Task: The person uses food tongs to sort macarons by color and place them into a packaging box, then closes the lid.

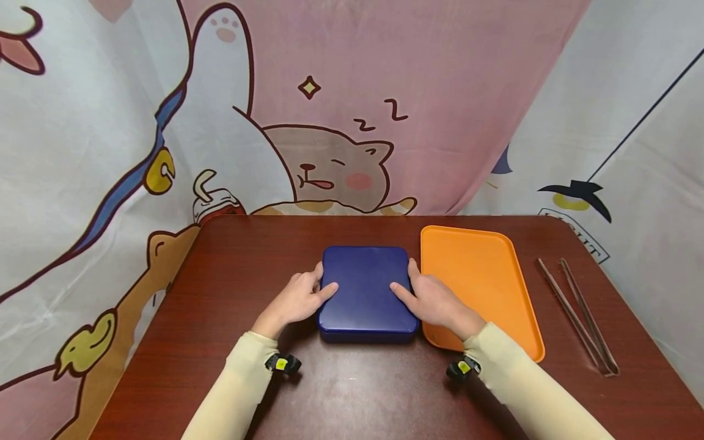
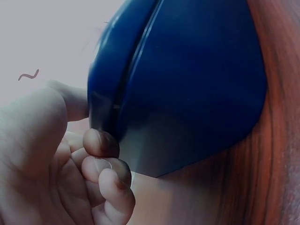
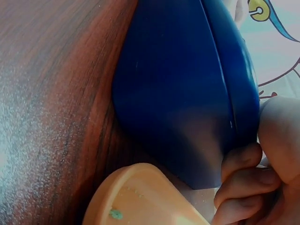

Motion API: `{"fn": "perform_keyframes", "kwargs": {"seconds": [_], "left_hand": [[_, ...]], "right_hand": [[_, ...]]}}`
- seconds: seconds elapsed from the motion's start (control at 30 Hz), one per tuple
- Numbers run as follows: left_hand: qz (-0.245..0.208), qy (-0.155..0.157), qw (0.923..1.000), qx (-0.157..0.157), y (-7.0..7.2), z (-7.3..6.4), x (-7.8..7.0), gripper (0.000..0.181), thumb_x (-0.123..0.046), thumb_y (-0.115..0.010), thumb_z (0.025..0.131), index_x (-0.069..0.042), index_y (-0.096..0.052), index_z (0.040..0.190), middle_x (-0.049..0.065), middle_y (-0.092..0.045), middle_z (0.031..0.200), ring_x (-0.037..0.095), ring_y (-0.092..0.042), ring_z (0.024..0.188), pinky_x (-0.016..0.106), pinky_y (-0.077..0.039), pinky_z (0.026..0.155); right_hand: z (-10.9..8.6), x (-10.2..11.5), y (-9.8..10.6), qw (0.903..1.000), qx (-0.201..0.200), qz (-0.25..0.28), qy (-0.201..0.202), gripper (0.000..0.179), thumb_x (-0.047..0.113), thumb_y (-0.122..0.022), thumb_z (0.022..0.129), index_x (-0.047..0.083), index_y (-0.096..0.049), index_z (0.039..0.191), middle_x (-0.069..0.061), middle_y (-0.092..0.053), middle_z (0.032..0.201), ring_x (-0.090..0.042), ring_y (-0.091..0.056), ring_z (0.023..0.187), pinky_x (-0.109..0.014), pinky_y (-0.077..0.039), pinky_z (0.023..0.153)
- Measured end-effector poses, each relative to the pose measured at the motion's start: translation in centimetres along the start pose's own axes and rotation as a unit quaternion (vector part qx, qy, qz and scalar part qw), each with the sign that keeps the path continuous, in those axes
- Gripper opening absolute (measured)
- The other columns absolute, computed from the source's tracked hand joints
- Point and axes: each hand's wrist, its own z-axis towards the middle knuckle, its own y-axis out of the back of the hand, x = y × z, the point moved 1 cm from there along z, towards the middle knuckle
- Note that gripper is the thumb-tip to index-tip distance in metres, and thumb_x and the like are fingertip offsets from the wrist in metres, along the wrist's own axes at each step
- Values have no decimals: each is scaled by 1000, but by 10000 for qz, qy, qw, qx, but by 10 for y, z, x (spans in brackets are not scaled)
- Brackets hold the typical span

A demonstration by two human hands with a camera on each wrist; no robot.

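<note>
A dark blue lidded box [image 1: 367,290] lies flat on the table, its lid seated on the base with a seam [image 2: 133,56] running along the side. My left hand [image 1: 299,297] grips the lid's left side, thumb on top and curled fingertips [image 2: 101,143] under the lid's edge by the seam. On the opposite side my right hand [image 1: 438,299] holds the lid the same way. Its bent fingers [image 3: 241,180] meet the box side at the seam in the right wrist view. Whatever the box contains is hidden.
An orange tray [image 1: 475,263] lies close on the box's right, partly under my right forearm. Farther right rest metal tongs [image 1: 585,324], spread apart. The brown wooden table [image 1: 236,269] ends at the back against a printed curtain [image 1: 440,73].
</note>
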Motion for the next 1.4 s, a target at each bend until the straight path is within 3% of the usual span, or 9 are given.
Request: {"fn": "perform_keyframes", "kwargs": {"seconds": [0.17,0.27,0.4,0.5,0.63,0.73,0.9,1.1,1.4], "left_hand": [[16,67,9999,106,1,0,-1,78,-37,-62,106,14,-33,156,-3,-54,61,11,-50,57,29,-46,62],[249,37,9996,152,3,0,-3,78,-39,-62,106,15,-34,156,2,-59,65,15,-56,61,33,-52,67],[807,19,9967,-89,7,-1,-7,78,-43,-58,107,13,-37,156,23,-74,109,30,-73,99,45,-58,94],[1294,96,9906,-431,9,-1,-11,78,-50,-54,107,7,-38,158,27,-61,144,38,-63,128,52,-52,107],[1808,-59,9805,-766,7,4,-19,79,-55,-48,107,3,-39,160,25,-47,158,43,-48,143,57,-45,114],[2013,-252,9766,-710,1,10,-25,81,-58,-41,108,2,-35,162,23,-31,168,44,-29,155,60,-35,122],[2238,-299,9736,-336,-9,18,-31,81,-58,-30,111,3,-28,164,20,-10,175,41,-3,162,60,-17,129],[2497,-301,9678,-64,-18,23,-32,76,-50,-28,113,7,-25,163,25,-9,174,40,-1,162,56,-12,131],[2460,-219,9690,23,-25,24,-32,75,-44,-28,113,11,-19,162,28,-6,173,41,4,162,52,-9,132]], "right_hand": [[-1,1,1,10000,20,-9,-13,91,50,-49,110,-18,-16,159,-41,-52,144,-43,-65,124,-55,-52,107],[-2,1,2,10000,16,-37,-34,91,51,-49,109,-17,-17,160,-40,-54,143,-43,-66,123,-55,-52,107],[-4,2,2,9995,-163,-253,-19,89,53,-47,110,-13,-18,162,-35,-58,142,-41,-66,123,-55,-53,106],[-6,5,4,9977,-467,-492,64,86,53,-44,110,-10,-19,163,-34,-55,146,-43,-61,129,-57,-50,108],[-6,11,4,9924,-879,-787,356,81,52,-40,111,-10,-24,162,-34,-48,150,-45,-52,134,-57,-44,113],[-4,16,2,9858,-1089,-1079,683,79,51,-37,112,-11,-29,160,-33,-42,155,-45,-44,141,-57,-37,120],[3,24,-4,9821,-949,-1351,905,81,54,-32,112,-11,-27,160,-31,-22,169,-46,-19,158,-56,-22,129],[12,30,-10,9862,-548,-1369,747,82,55,-32,112,-10,-22,162,-30,-10,172,-46,-8,160,-58,-19,129],[16,31,-13,9888,-303,-1337,589,85,55,-34,111,-10,-15,163,-27,1,172,-44,-1,161,-59,-18,129]]}}
